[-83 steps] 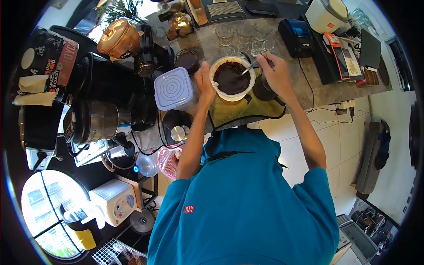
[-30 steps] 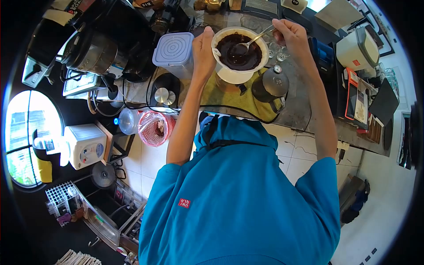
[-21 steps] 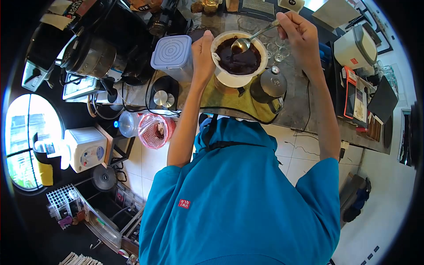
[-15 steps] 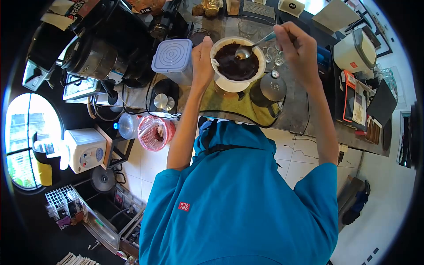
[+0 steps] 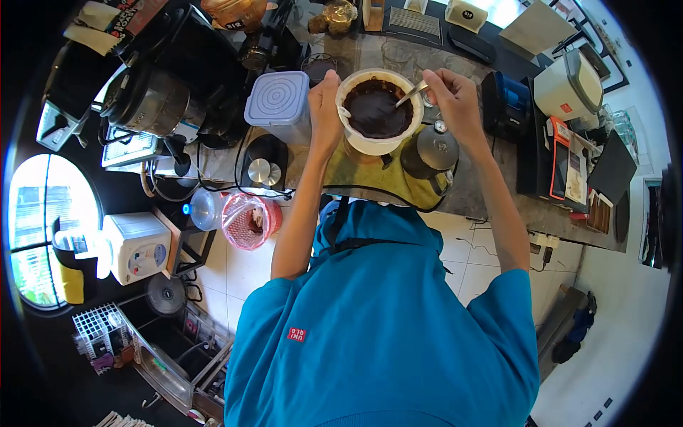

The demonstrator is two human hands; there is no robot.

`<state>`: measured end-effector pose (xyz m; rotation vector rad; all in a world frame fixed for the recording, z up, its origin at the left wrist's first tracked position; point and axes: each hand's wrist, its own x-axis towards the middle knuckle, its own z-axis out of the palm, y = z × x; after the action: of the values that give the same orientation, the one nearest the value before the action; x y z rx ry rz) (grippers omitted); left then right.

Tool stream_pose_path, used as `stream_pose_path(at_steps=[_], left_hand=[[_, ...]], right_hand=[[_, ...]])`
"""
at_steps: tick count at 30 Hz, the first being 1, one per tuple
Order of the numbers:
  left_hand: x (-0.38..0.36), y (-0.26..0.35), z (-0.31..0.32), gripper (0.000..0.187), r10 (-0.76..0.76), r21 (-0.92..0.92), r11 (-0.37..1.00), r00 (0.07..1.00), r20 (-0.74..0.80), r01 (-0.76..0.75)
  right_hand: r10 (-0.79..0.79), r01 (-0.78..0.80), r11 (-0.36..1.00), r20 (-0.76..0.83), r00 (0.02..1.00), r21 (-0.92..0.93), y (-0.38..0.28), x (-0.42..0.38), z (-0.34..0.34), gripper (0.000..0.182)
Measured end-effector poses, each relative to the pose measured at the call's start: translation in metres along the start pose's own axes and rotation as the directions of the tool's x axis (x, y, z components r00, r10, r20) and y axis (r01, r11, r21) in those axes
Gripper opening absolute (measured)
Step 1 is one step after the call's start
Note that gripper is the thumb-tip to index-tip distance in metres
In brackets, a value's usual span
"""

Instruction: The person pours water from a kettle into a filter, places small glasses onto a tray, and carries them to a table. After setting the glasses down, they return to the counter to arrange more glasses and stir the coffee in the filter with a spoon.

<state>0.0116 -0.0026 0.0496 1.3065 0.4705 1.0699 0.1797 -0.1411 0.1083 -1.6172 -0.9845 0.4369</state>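
Observation:
A white coffee dripper [image 5: 375, 148] with a paper filter [image 5: 344, 77] inside stands at the front of the counter. Dark wet coffee grounds [image 5: 377, 117] fill the filter. My left hand [image 5: 326, 110] grips the dripper's left side, thumb up by the rim; its other fingers are mostly hidden. In my right hand [image 5: 455, 103] a metal spoon [image 5: 412, 93] is pinched by the handle, its bowl sunk in the coffee. A dark grey kettle [image 5: 432, 151] stands just right of the dripper. Under both lies an olive cloth [image 5: 356, 178].
A lidded plastic container [image 5: 279, 103] stands left of my left hand. Farther left are a coffee machine [image 5: 153, 99] and a scale with round metal pieces [image 5: 263, 171]. Glasses [image 5: 396, 53] sit behind the dripper. A blue-black device [image 5: 506, 103] stands to the right.
My right hand has come down and slightly left, and the spoon's bowl has gone from above the coffee into it. My left hand stays at the dripper.

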Motion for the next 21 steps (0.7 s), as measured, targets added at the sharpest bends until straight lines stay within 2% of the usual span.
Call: stream_pose_path(at_steps=[2, 4, 8, 10, 11, 14, 15, 17, 18, 20, 21], left_hand=[[-0.001, 0.000, -0.001, 0.045, -0.008, 0.012, 1.000, 1.000, 0.005, 0.008], [-0.001, -0.002, -0.001, 0.038, -0.029, -0.030, 0.999, 1.000, 0.001, 0.029], [-0.001, -0.003, -0.003, 0.038, -0.024, -0.019, 1.000, 1.000, 0.019, 0.024], [-0.001, -0.004, -0.003, 0.037, -0.051, -0.082, 0.995, 0.999, 0.005, 0.051], [0.001, -0.005, -0.004, 0.037, -0.051, -0.081, 0.995, 0.999, 0.004, 0.051], [0.002, -0.009, -0.005, 0.043, -0.046, -0.043, 0.998, 0.999, -0.001, 0.045], [0.001, -0.008, -0.004, 0.042, -0.043, -0.040, 0.998, 0.999, -0.002, 0.043], [0.000, -0.005, -0.004, 0.042, -0.043, -0.035, 0.998, 0.999, -0.003, 0.043], [-0.001, -0.004, -0.004, 0.038, -0.058, -0.047, 0.997, 0.998, -0.002, 0.058], [-0.001, -0.003, -0.005, 0.034, -0.074, -0.058, 0.996, 0.997, -0.001, 0.074], [-0.001, -0.003, -0.006, 0.034, -0.059, -0.074, 0.995, 0.998, 0.031, 0.061]], right_hand=[[0.045, -0.045, 0.997, 0.013, 0.999, 0.063, 0.001, 0.002, 0.000, 0.034], [0.110, -0.117, 0.969, 0.044, 0.993, 0.219, 0.000, 0.004, -0.002, 0.032], [0.063, -0.067, 0.973, 0.025, 0.998, 0.222, -0.010, 0.007, -0.007, 0.030], [-0.055, 0.057, 0.989, -0.019, 0.998, 0.136, -0.019, 0.008, -0.010, 0.030], [-0.055, 0.057, 0.989, -0.017, 0.998, 0.138, -0.023, 0.009, -0.010, 0.030], [-0.224, 0.226, 0.971, -0.038, 0.974, 0.077, -0.037, 0.010, -0.012, 0.032], [-0.221, 0.224, 0.972, -0.040, 0.974, 0.077, -0.045, 0.009, -0.012, 0.032], [-0.238, 0.237, 0.969, -0.017, 0.971, -0.064, -0.059, 0.004, -0.012, 0.030], [-0.236, 0.234, 0.970, -0.018, 0.972, -0.064, -0.059, 0.003, -0.011, 0.030], [-0.378, 0.371, 0.894, 0.022, 0.926, -0.251, -0.058, 0.003, -0.010, 0.027], [-0.377, 0.370, 0.895, 0.021, 0.926, -0.251, -0.056, 0.003, -0.008, 0.027]])
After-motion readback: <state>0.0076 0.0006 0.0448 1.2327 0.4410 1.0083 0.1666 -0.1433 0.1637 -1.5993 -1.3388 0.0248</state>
